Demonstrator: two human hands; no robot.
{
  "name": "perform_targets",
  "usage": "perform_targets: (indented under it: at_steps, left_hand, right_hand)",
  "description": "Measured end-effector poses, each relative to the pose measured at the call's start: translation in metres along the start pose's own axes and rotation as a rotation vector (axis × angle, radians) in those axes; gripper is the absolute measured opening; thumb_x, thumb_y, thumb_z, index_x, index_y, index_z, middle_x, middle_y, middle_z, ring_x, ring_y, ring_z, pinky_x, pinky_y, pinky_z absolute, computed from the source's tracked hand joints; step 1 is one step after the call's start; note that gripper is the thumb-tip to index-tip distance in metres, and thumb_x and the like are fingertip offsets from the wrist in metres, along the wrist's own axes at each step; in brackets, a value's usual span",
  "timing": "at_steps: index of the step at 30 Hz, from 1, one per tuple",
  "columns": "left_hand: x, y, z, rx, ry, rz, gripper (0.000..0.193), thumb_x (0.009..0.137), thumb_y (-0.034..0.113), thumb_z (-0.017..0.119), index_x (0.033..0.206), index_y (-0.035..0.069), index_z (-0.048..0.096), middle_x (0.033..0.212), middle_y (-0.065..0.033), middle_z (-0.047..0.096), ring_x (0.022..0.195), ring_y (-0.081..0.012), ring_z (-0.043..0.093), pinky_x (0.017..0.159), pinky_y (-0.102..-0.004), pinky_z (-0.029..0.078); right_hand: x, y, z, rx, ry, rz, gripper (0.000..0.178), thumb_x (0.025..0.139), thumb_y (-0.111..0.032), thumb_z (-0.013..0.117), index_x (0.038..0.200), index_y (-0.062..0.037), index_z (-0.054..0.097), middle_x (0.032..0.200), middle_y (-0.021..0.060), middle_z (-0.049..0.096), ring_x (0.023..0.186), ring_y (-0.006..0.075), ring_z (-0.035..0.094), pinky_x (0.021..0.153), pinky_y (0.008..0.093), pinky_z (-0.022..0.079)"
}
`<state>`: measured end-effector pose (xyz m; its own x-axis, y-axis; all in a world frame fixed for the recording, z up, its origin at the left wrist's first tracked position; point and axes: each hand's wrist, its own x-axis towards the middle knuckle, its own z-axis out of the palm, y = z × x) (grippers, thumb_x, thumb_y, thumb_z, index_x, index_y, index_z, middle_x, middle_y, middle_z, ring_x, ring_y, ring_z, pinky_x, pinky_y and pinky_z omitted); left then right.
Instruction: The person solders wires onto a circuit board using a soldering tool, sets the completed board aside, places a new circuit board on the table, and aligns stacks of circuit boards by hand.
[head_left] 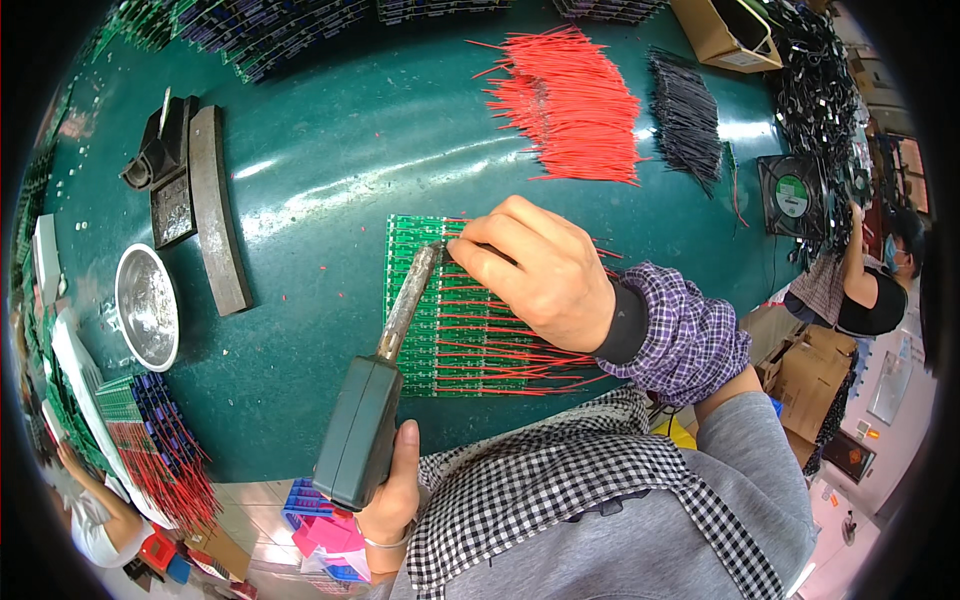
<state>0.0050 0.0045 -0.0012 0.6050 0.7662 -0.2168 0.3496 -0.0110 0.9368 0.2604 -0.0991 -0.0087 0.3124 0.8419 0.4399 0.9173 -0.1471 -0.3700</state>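
Observation:
My left hand (392,492) is wrapped round the dark green handle of a soldering iron (362,425). The iron's long metal barrel slants up to the green circuit board panel (412,345), its tip touching or just above the panel near its top. Right beside that tip, the thumb and forefinger of my right hand (540,265) are pinched together, probably on a thin red wire whose end is hidden by the fingers. Several red wires (490,345) lie in rows from the panel toward the right, under my right hand and wrist.
A pile of red wires (565,105) and a bundle of black wires (685,120) lie at the back. A small fan (790,195) stands at right. To the left are a metal bowl (125,310), a curved bar (218,210) and wired boards (165,440). Other people sit at both sides.

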Motion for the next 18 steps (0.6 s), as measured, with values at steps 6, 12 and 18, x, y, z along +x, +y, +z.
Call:
perform_targets:
  at_steps: [6, 12, 18]
  left_hand:
    - [-0.002, -0.0004, 0.0002, 0.033, 0.048, 0.089, 0.042, 0.081, -0.012, 0.072, 0.121, -0.003, 0.062, 0.106, -0.0119, 0.067, 0.063, -0.0105, 0.056, 0.049, -0.0225, 0.042]
    - [-0.0016, -0.0003, -0.0005, 0.012, 0.037, 0.097, 0.043, 0.08, -0.013, 0.071, 0.121, -0.003, 0.061, 0.106, -0.0124, 0.067, 0.064, -0.0108, 0.056, 0.049, -0.022, 0.042]
    - [-0.0007, 0.0041, 0.0019, 0.003, 0.06, 0.035, 0.042, 0.08, -0.011, 0.073, 0.12, -0.003, 0.062, 0.107, -0.0114, 0.066, 0.065, -0.0108, 0.057, 0.05, -0.0219, 0.042]
  right_hand:
    - [0.0003, -0.0001, -0.0007, -0.007, 0.001, 0.001, 0.028, 0.071, -0.006, 0.066, 0.098, 0.0022, 0.066, 0.093, 0.0106, 0.063, 0.079, 0.0248, 0.062, 0.066, 0.0329, 0.054]
    - [-0.0001, -0.0005, -0.0006, -0.012, -0.008, 0.006, 0.027, 0.071, -0.005, 0.067, 0.098, 0.0021, 0.066, 0.093, 0.0107, 0.063, 0.08, 0.0248, 0.063, 0.066, 0.033, 0.055]
    - [-0.0008, -0.0008, -0.0009, -0.014, -0.006, 0.005, 0.028, 0.072, -0.005, 0.066, 0.098, 0.0023, 0.066, 0.093, 0.0108, 0.063, 0.08, 0.0248, 0.063, 0.066, 0.033, 0.055]
